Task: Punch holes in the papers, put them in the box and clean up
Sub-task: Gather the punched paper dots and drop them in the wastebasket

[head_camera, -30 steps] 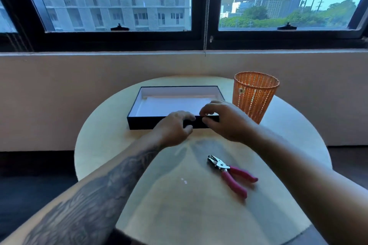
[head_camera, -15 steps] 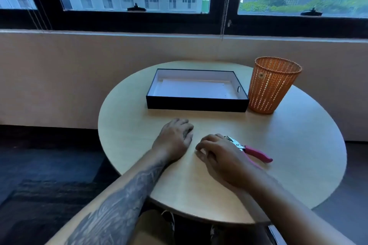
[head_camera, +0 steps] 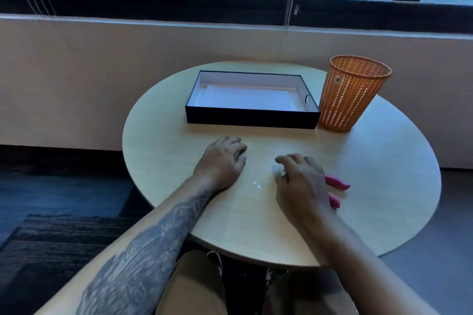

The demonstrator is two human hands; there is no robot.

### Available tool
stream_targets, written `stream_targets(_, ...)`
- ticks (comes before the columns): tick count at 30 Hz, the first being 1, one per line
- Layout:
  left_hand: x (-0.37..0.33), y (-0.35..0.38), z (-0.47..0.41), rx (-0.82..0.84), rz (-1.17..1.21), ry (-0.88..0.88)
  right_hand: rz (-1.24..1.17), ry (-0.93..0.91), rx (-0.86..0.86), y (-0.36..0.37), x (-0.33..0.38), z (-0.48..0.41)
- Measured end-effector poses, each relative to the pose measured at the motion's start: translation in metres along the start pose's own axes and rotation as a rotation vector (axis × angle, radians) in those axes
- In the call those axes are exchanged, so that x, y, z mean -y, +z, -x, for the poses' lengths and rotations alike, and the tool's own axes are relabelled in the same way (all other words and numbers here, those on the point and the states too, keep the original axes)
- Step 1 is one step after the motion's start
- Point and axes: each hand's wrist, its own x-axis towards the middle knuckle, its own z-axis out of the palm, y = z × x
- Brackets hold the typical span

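Note:
A black box (head_camera: 252,119) with a white inside stands at the back of the round table (head_camera: 384,186), and white papers (head_camera: 245,97) lie flat in it. My left hand (head_camera: 222,158) rests palm down in front of the box, fingers loosely curled, nothing seen in it. My right hand (head_camera: 299,179) is beside it, fingertips pinched on a small white paper scrap (head_camera: 277,169). The hole punch (head_camera: 335,183) lies behind my right hand; only its pink handles show. Two tiny white paper dots (head_camera: 256,185) lie between my hands.
An orange mesh waste basket (head_camera: 350,94) stands touching the box's right end. A wall and window run behind the table. My knees are under the near edge, and a dark rug (head_camera: 51,243) lies on the floor to the left.
Both hands have left the box's front wall and come down onto the table nearer me. My right hand now covers the punch's head and pinches a white scrap.

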Motion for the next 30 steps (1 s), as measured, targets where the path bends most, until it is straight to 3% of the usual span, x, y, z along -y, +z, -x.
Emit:
stream_targets(6,0.0003,0.0003,0.0004,-0.004,-0.015,0.004,0.012,-0.067,0.048,-0.0026,0.0024,0.0009)
stream_targets(12,-0.0026,-0.0016,0.0006,0.004,-0.029,0.000,-0.187,-0.303,0.246,-0.0082,0.0060,-0.0006)
stream_targets(18,-0.0045,-0.0026,0.0007,-0.006,-0.018,-0.003,-0.361,-0.203,0.225,-0.0088,0.0055,-0.0005)
stream_targets(26,-0.0059,-0.0028,0.0011,0.013,-0.039,-0.014,-0.215,-0.354,0.267,-0.0078,0.0051,0.0007)
stream_targets(30,-0.0057,-0.0029,0.0014,0.019,-0.033,-0.019,-0.272,-0.310,0.270,-0.0087,0.0027,-0.0002)
